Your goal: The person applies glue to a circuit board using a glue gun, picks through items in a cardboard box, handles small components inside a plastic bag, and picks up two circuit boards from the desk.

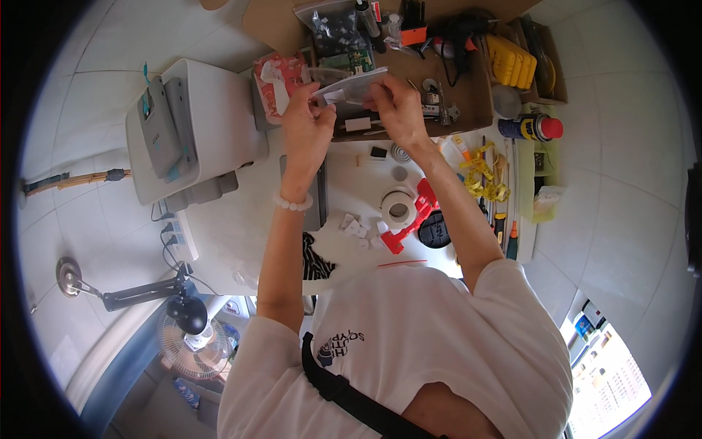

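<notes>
Between my two hands, a clear plastic zip bag (352, 88) is held up by its top corners, over the near side of an open cardboard box (468, 121). My left hand (307, 117) pinches the bag's left side. The fingers of my right hand (398, 110) are closed on its right end. Something small and white shows inside the bag. Behind it in the box lie a green circuit board (347, 62) and a dark bag of small parts (336, 33). A small white block (358, 124) sits just below the bag.
On the white table (241, 234) lie a tape roll (398, 209), a red plastic tool (411, 219), a black round cap (434, 230) and a yellow tape measure (479, 172). A spray can (528, 127) stands at right. At left are a printer (212, 124) and a desk lamp (186, 314).
</notes>
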A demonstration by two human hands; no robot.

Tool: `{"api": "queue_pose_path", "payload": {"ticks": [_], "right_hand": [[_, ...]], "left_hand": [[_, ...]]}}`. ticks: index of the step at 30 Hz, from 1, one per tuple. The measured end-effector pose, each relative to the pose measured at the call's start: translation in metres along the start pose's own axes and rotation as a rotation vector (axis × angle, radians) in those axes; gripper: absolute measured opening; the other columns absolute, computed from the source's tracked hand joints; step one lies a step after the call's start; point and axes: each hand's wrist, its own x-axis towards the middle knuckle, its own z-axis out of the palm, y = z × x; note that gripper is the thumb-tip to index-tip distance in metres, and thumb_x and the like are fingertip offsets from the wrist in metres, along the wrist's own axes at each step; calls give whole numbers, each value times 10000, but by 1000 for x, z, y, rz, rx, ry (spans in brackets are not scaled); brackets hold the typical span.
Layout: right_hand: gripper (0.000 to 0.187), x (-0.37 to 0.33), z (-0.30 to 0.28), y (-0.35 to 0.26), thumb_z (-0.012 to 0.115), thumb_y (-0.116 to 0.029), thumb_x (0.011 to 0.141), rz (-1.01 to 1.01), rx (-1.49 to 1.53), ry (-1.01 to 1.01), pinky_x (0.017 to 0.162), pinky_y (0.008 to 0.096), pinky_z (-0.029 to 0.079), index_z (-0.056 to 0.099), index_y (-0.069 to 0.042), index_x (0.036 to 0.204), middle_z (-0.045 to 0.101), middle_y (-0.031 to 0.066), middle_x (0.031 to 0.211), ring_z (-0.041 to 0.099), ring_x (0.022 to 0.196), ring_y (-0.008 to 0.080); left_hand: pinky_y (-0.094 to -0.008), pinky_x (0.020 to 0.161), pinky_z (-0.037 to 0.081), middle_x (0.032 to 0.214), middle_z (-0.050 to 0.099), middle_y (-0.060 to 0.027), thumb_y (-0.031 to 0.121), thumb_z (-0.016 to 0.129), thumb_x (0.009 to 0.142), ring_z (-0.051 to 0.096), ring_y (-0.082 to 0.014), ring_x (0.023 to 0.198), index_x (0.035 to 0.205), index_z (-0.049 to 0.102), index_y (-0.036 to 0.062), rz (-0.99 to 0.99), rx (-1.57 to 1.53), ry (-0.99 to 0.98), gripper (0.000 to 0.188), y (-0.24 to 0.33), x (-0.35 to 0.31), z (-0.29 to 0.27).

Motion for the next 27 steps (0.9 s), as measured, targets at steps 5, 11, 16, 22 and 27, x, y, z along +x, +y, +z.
{"api": "queue_pose_path", "payload": {"ticks": [5, 11, 16, 22, 27], "right_hand": [[117, 8, 1, 0, 516, -84, 874, 51, -93, -125, 630, 327, 502, 585, 9, 891, 647, 145, 705, 662, 684, 249], [167, 14, -12, -11, 559, -69, 841, 103, -83, -33, 656, 336, 509, 593, 2, 989, 663, 164, 854, 667, 728, 250], [214, 0, -19, -1, 584, -65, 812, 17, -279, 22, 683, 350, 513, 592, -2, 1016, 654, 178, 889, 655, 763, 306], [165, -24, -3, 11, 572, -44, 790, 33, -311, -46, 707, 404, 500, 587, 5, 947, 636, 187, 889, 604, 793, 392], [147, -35, 15, 4, 580, -50, 771, -28, -396, -82, 770, 436, 476, 589, -12, 913, 591, 173, 932, 569, 893, 379]], "left_hand": [[-264, 559, 488, 769, 627, -96, 21, 613, 799, 585, -120, 626, 1001, 590, -39, 82, 178, 19, 212, -13, 12, 5], [-229, 473, 511, 745, 628, -90, 12, 549, 860, 610, -130, 552, 892, 606, -57, -107, -207, 49, 96, -16, 25, 6], [-237, 503, 512, 737, 624, -89, 42, 556, 877, 609, -131, 589, 918, 613, -36, -203, -87, 14, 105, -9, 25, 2], [-245, 515, 516, 718, 614, -91, 38, 542, 881, 610, -135, 595, 896, 609, -40, -168, -88, 9, 104, -13, 22, 1], [-249, 507, 506, 700, 585, -74, 19, 532, 875, 604, -142, 611, 881, 607, -33, -178, -155, 22, 91, -21, 17, -1]]}}
